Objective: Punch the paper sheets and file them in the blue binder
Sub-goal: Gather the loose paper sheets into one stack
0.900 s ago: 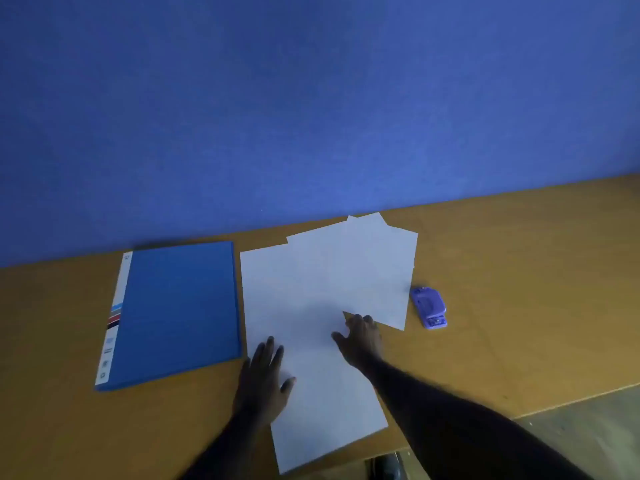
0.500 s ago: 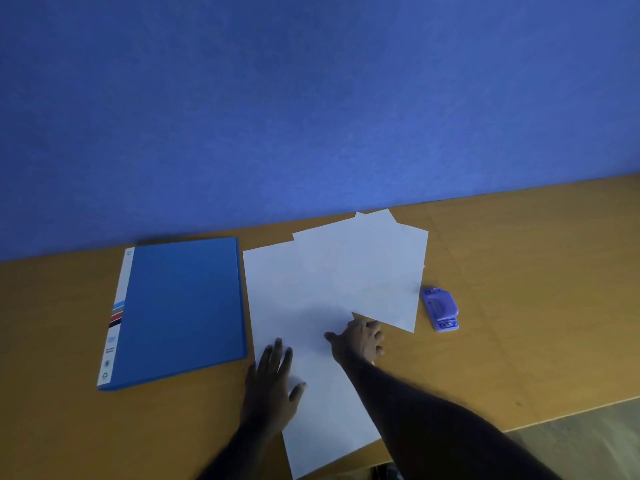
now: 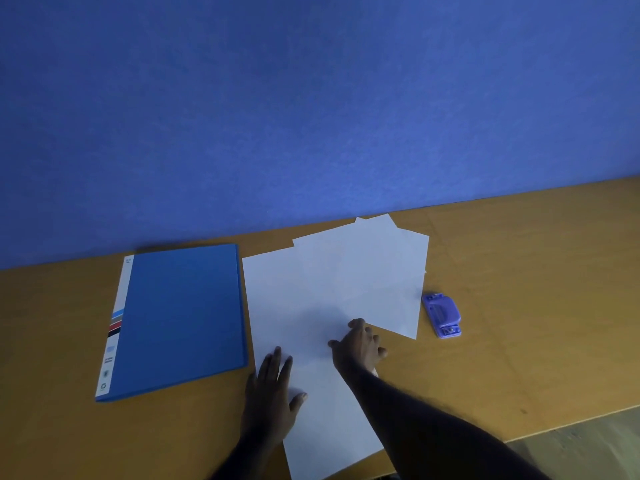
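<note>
Sheets (image 3: 311,299) lay loose and fanned on the surface (image 3: 519,306), between the shut binder (image 3: 183,317) on the left and the punch (image 3: 443,315) on the right, not squared up. The left hand (image 3: 270,396) was open and flat, with straight fingers pressing the near sheet's left edge and the palm partly on bare surface. The right hand (image 3: 360,348) had bent fingers down on the paper by the near corner of the skewed sheets; I could not tell if it pinched an edge or only pressed. Risks: sheets were thin and slick, so a one-sided drag would likely fan them more or crease a corner. The near sheet reached toward the front edge, so a pull toward the body could slide it off. If the stack went into the punch unaligned, the holes would not match and filing would jam. The punch sat just beside the far sheets' right edge, so a sweep could knock it. Hard to see: the sheet count was unclear from the overlaps, the near sheet's bottom ran out of frame, and the right arm covered its right edge. The light was dim and blue, the binder label was unreadable, and the rings were hidden.
</note>
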The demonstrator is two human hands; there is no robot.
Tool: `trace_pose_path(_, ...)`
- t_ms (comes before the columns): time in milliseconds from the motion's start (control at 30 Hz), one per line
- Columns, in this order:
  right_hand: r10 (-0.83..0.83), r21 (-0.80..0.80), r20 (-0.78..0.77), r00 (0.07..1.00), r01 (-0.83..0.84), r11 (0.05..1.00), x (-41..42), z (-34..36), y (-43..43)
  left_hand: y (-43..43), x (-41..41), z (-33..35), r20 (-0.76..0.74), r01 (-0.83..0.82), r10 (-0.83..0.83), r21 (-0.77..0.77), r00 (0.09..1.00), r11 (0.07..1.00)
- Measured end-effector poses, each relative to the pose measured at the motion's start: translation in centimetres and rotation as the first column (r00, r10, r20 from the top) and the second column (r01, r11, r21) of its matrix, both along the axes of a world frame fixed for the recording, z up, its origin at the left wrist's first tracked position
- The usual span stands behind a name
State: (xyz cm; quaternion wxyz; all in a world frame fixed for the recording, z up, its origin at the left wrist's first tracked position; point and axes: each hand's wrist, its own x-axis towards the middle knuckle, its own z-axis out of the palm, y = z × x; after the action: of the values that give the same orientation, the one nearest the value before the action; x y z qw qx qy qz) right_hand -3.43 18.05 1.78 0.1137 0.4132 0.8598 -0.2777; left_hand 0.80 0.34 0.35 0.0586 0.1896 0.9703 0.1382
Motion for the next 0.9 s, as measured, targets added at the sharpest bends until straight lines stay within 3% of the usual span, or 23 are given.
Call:
trace_pose_path(200, -0.014, -0.068, 0.021, 1.000, 0.015, 0.998, -0.9, 0.0, 1.1, 0.1, -0.1, 0.1, 0.004, -0.020, 0.020, -0.003, 1.000, 1.000)
trace_pose_path(300, 0.041, -0.179, -0.122, 0.992, -0.063, 0.982, -0.6, -0.2, 1.7, 0.0, -0.1, 0.0, 0.011, -0.020, 0.020, 0.013, 1.000, 1.000)
trace_pose_path(367, -0.021, -0.302, -0.231, 0.973, -0.051, 0.952, -0.3, -0.1, 2.3, -0.2, -0.3, -0.1, 0.006, -0.029, 0.029, 0.021, 1.000, 0.999)
trace_pose_path(467, -0.124, -0.403, -0.322, 0.939, -0.017, 0.915, 0.8, 0.1, 4.1, -0.5, -0.4, 0.2, 0.010, -0.216, 0.216, 0.036, 0.976, 0.976)
trace_pose_path(633, -0.294, -0.530, -0.358, 0.886, 0.066, 0.845, 3.7, -0.1, 8.8, 0.5, -0.1, 1.0, 0.181, -0.662, 0.659, -0.053, 0.730, 0.747)
trace_pose_path(700, -0.342, -0.572, -0.354, 0.870, 0.087, 0.815, 5.0, -0.3, 10.6, 1.2, 0.2, 0.9, 0.228, -0.719, 0.714, -0.074, 0.662, 0.691)
trace_pose_path(900, -0.399, -0.647, -0.316, 0.861, 0.112, 0.754, 8.3, -0.9, 14.4, 4.1, 0.8, -0.1, 0.244, -0.749, 0.778, -0.216, 0.580, 0.626)
